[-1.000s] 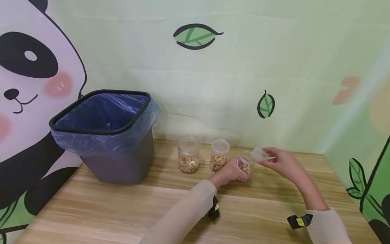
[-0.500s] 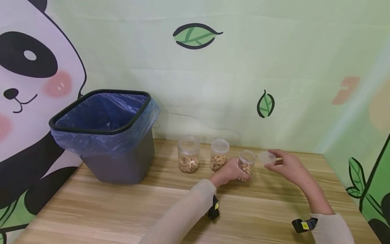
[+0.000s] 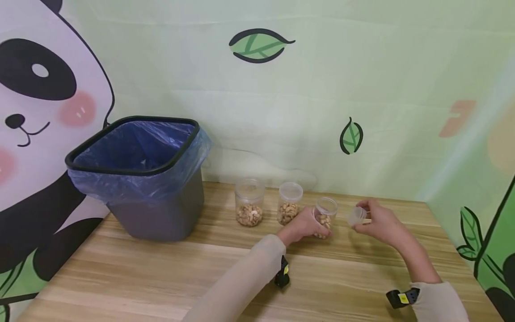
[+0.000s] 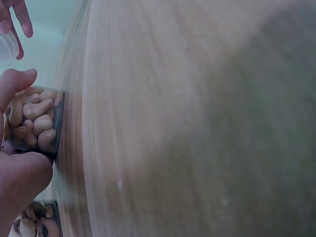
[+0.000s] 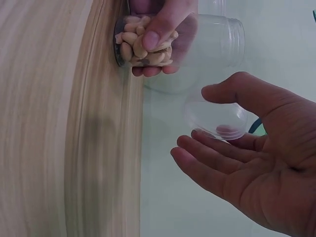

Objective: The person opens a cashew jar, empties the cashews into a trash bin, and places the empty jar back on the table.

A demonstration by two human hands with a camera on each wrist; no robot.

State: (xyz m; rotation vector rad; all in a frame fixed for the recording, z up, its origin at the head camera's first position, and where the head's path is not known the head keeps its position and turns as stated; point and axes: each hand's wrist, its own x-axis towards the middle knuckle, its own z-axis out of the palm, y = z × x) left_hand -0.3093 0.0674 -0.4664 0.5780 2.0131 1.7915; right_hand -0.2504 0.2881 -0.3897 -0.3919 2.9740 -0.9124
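Note:
My left hand (image 3: 305, 225) grips a small clear jar (image 3: 327, 207) of cashew nuts on the table; its mouth is uncovered. In the right wrist view the thumb and fingers wrap the lower part of this jar (image 5: 207, 42), over the nuts (image 5: 143, 44). To the right of it my right hand (image 3: 380, 222) pinches a clear plastic lid (image 3: 356, 216) between thumb and fingers, held tilted above the table. The right wrist view shows the lid (image 5: 216, 116) between the thumb and the fingertips.
Left of the held jar stand a lidded jar (image 3: 290, 193) of nuts and a wider jar (image 3: 249, 197) partly filled with nuts. A grey bin (image 3: 161, 221) with a blue liner stands farther left. A printed cloth wall (image 3: 281, 112) rises behind the wooden table (image 3: 169, 277).
The right hand has drawn the lid away from the jar's mouth to the right and tipped it. The left hand keeps its grip on the jar in the same spot.

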